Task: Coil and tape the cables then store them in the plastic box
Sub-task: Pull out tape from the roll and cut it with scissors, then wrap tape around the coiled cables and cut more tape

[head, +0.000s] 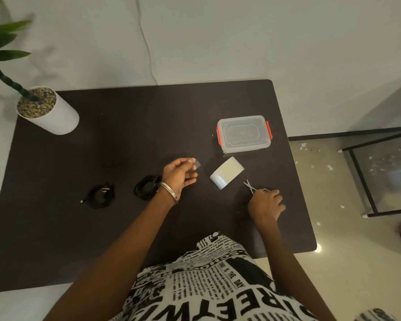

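The left hand (180, 173) is pinching a small clear piece of tape (197, 163) between thumb and fingertips, holding it up just above the dark table (102, 239), palm turned inward and the wrist, wearing a metal bangle (169, 192), bending back toward the forearm. The right hand (266, 202) is resting low on the table near its right edge, fingers curling down over the handles of a small pair of scissors (250, 186), whose blades are standing slightly apart and pointing away from the person. Between the two hands the tape roll (226, 173) is lying on its side. Just behind the left wrist one coiled black cable (147, 187) is sitting on the table, and a second coiled cable (100, 196) is lying further left, well apart from the first. The plastic box (244, 133), its clear lid on and its red latches showing at both ends, is standing just beyond the tape roll. A white potted plant (49, 112) is standing at the table's far left corner.
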